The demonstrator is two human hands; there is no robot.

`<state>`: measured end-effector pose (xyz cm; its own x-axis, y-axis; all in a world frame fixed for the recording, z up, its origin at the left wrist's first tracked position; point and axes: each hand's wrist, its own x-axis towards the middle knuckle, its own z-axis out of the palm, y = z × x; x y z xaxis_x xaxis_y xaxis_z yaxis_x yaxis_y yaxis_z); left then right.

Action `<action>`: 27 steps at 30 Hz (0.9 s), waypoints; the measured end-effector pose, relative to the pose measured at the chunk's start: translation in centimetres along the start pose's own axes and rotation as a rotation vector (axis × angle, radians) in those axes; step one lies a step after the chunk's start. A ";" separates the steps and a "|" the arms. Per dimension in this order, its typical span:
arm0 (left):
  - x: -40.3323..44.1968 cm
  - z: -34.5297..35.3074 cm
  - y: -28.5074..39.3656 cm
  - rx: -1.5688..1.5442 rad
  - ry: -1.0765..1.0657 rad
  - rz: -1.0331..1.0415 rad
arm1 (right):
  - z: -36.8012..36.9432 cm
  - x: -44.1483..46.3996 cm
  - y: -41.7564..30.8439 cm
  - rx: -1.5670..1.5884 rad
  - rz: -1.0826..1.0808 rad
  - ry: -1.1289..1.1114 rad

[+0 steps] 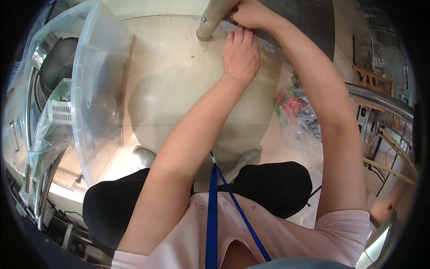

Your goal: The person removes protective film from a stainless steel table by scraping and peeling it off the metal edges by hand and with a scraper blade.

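Note:
My left hand [242, 51] reaches forward with its back up and its fingers stretched out. Its fingertips meet the near edge of a dark flat panel [304, 22], just below my right hand. My right hand [253, 14] has its fingers curled beside a metal tube [208, 24] at the top of the view. Whatever lies inside those curled fingers is hidden. The tube slants down to the left and ends over the pale floor [179, 80].
A clear plastic bin [85, 89] on the left holds a dark pan [58, 65] and other kitchenware. Clear plastic wrapping with red bits [295, 107] lies at right, near a metal rail [385, 103] and a wooden rack [371, 78]. A blue lanyard [212, 215] hangs below me.

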<state>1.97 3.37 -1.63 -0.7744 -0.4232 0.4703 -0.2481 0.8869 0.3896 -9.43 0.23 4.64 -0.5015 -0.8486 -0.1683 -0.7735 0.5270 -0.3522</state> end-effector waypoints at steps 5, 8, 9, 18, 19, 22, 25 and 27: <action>0.1 0.3 0.0 0.005 0.023 0.002 | -0.4 1.3 2.6 0.460 -0.073 -0.273; 0.1 0.3 0.1 0.013 0.019 -0.005 | -0.4 1.2 3.1 0.362 -0.081 -0.250; 0.1 0.3 0.2 0.014 0.015 -0.007 | -0.6 1.2 2.6 0.235 -0.083 -0.224; 0.1 0.5 0.4 -0.005 -0.038 -0.023 | -0.3 0.5 1.3 0.125 -0.177 -0.041; 0.1 0.6 0.3 -0.002 -0.026 -0.021 | -0.3 0.7 1.5 0.135 -0.204 -0.020; -0.1 0.7 0.3 0.003 -0.013 -0.007 | -2.3 1.3 1.8 -0.002 0.017 -0.051; -0.1 0.8 0.4 0.009 -0.020 0.003 | -4.9 1.5 2.3 0.101 0.006 -0.073; 0.0 0.7 0.4 0.003 -0.023 0.006 | -5.0 1.0 1.9 0.071 -0.010 -0.179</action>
<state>1.48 3.83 -2.05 -0.7888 -0.4138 0.4545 -0.2455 0.8900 0.3843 -13.31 0.59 8.43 -0.4123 -0.8515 -0.3239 -0.7455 0.5197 -0.4172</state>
